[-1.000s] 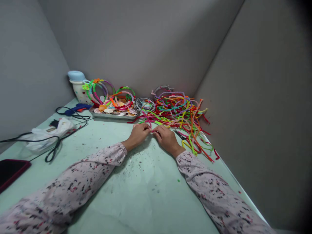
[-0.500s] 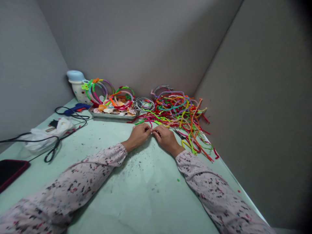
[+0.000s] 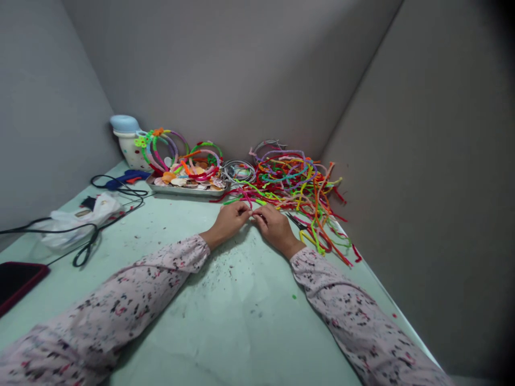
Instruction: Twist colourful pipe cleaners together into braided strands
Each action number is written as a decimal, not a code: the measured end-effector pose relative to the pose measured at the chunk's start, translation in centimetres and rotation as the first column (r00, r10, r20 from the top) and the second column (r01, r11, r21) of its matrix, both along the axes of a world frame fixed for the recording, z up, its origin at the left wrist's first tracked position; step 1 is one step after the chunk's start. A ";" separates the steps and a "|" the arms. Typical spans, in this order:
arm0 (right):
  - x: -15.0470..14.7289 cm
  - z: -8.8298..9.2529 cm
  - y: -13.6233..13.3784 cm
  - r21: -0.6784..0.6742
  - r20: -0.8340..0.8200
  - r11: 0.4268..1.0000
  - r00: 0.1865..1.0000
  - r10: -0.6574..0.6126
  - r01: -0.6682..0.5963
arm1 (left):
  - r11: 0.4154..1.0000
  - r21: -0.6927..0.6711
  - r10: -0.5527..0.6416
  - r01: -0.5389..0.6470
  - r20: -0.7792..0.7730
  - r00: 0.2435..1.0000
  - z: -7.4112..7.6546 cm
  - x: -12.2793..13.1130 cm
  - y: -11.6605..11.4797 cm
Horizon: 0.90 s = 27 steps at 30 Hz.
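Both hands meet over the middle of the table, fingertips almost touching. My left hand (image 3: 232, 221) is closed in a pinch on a thin pink pipe cleaner (image 3: 251, 205), which sticks up between the fingertips. From the other side my right hand (image 3: 274, 224) pinches the same pipe cleaner; most of it is hidden by the fingers. Just beyond the hands lies a tangled heap of coloured pipe cleaners (image 3: 287, 174). A pair of scissors (image 3: 304, 229) with yellow and red on the handles lies right of my right hand, partly under loose strands.
A metal tray (image 3: 187, 191) at the back holds round flat pieces and fuzzy coloured hoops (image 3: 171, 140). Beside it are coiled grey wire (image 3: 238, 172) and a white cup with a blue lid (image 3: 125, 128). Left are a plastic bag (image 3: 72, 222), black cable (image 3: 86, 252) and a phone (image 3: 20, 284).
Almost nothing differs. The fingers have shifted very slightly while still pinching the pink pipe cleaner; the arms and table items stay in place.
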State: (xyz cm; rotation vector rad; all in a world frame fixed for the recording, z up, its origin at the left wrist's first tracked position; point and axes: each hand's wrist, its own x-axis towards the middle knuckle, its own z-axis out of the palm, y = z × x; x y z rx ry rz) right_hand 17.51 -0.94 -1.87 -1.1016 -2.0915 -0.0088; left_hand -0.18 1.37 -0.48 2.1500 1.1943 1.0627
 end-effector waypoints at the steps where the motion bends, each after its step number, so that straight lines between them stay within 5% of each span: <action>1: 0.0 0.0 0.1 0.005 -0.022 1.000 1.000 -0.005 0.005 | 1.000 0.020 -0.010 0.010 0.026 1.000 0.0 0.0 -0.1; 9: 0.2 -0.2 0.6 0.043 -0.132 0.999 0.991 -0.022 0.027 | 0.980 0.199 -0.042 0.025 0.080 0.996 0.1 0.0 -0.3; 27: 0.2 0.1 0.6 0.032 -0.137 0.999 0.991 0.001 0.004 | 0.981 0.196 -0.020 0.003 0.085 0.996 -0.3 0.0 0.2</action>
